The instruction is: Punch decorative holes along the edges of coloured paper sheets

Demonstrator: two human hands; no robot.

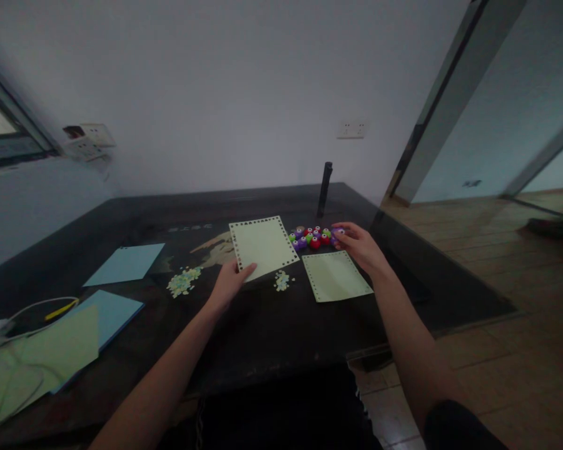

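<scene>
My left hand (229,284) grips the lower left corner of a pale green sheet of paper (265,247), thumb on top. The sheet is tilted up above the table, with small punched holes along its edges. On the right, the fingers of my right hand (362,249) close around a purple craft punch (338,232) at the end of a cluster of red, green and purple punches (314,242). Just below lies a second pale green sheet (336,278), also with holes along its edges. Small paper bits (282,280) lie between the two sheets.
A larger heap of paper bits (182,281) lies left on the dark table (272,337). Blue sheets (126,264), a green sheet (75,337), a yellow pen-like item (62,309) and a white cable are farther left. A black upright stick (325,187) stands behind the punches.
</scene>
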